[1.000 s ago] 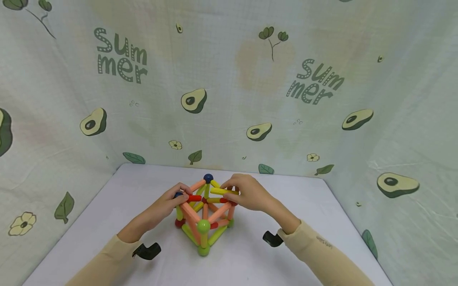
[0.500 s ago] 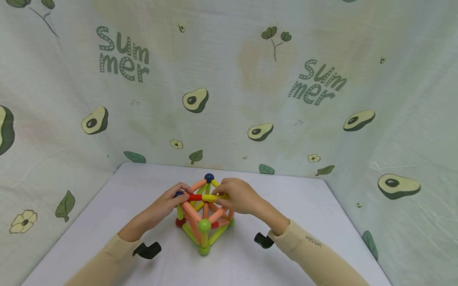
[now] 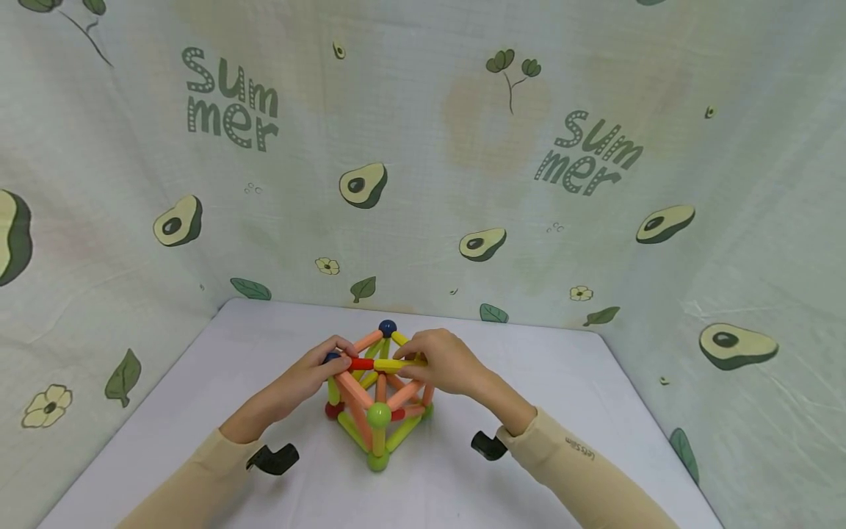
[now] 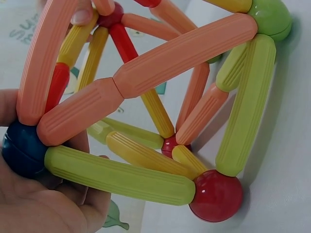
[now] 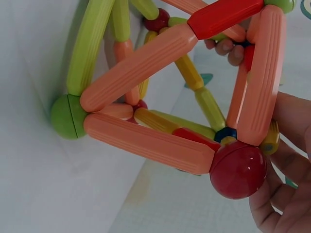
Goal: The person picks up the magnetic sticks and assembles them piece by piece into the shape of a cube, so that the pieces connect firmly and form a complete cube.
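Observation:
A frame of magnetic rods and balls stands on the table between my hands. My left hand (image 3: 300, 378) grips the dark blue ball (image 4: 24, 150) at its upper left corner. From that ball a red rod (image 3: 361, 364) points right across the top. My right hand (image 3: 448, 364) pinches a yellow rod (image 3: 388, 364), whose left end meets the red rod's end in line. In the right wrist view, the yellow rod's other end (image 5: 270, 141) pokes out by the fingers, right beside a red ball (image 5: 238, 170) at the right corner. A green ball (image 3: 380, 415) tops the near corner.
The white table (image 3: 264, 507) carries the frame near its middle. At the back, another dark blue ball (image 3: 387, 328) forms a raised corner. A cloth printed with avocados (image 3: 363, 185) hangs behind and along the sides. Black wrist mounts (image 3: 274, 460) jut from both sleeves.
My right hand has moved left and slightly down with the yellow rod, bringing its end against the red rod. The left hand stays on the blue ball.

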{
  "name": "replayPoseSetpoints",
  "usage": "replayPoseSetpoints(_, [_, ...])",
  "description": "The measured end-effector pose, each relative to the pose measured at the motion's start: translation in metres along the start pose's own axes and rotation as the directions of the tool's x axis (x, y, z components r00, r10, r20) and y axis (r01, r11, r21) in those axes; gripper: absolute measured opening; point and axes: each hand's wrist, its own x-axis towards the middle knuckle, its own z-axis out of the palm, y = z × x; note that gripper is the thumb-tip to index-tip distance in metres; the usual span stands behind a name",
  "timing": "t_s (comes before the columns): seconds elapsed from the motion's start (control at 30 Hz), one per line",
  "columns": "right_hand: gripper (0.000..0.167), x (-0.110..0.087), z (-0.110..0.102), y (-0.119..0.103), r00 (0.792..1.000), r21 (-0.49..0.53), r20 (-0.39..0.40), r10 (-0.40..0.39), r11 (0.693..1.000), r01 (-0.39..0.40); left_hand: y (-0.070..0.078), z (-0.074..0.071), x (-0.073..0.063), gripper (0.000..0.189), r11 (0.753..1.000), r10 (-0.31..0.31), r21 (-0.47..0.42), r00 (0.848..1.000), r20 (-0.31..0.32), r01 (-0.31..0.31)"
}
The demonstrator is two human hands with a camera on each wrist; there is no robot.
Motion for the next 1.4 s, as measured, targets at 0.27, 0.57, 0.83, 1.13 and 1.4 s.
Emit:
replayPoseSetpoints(0.27, [0.018, 0.0, 0.003, 0.001, 0.999, -0.004, -0.037, -0.012, 1.0, 0.011, 0.0, -0.002, 0.0, 0.028, 1.0, 0.003, 0.016, 1.0, -0.009, -0.003])
replayPoseSetpoints(0.57, [0.015, 0.0, 0.009, 0.003, 0.998, -0.051, -0.067, -0.004, 0.999, 0.001, 0.001, -0.002, -0.002, 0.025, 1.0, 0.006, 0.017, 1.0, 0.004, -0.006])
replayPoseSetpoints(0.83, [0.009, 0.001, 0.01, 0.005, 0.997, -0.061, -0.065, -0.049, 0.997, 0.045, 0.0, 0.0, 0.0, 0.025, 0.999, 0.015, 0.029, 1.0, -0.004, -0.015])
replayPoseSetpoints(1.13, [0.009, -0.001, 0.008, 0.005, 0.998, -0.059, -0.059, -0.03, 0.998, 0.026, 0.0, 0.0, 0.001, 0.028, 0.999, 0.018, 0.032, 1.0, -0.001, -0.018])
replayPoseSetpoints(1.4, [0.007, -0.005, 0.005, 0.005, 0.998, -0.063, -0.049, -0.028, 0.998, 0.025, -0.001, 0.003, 0.002, 0.032, 0.999, 0.022, 0.038, 1.0, 0.002, -0.022])
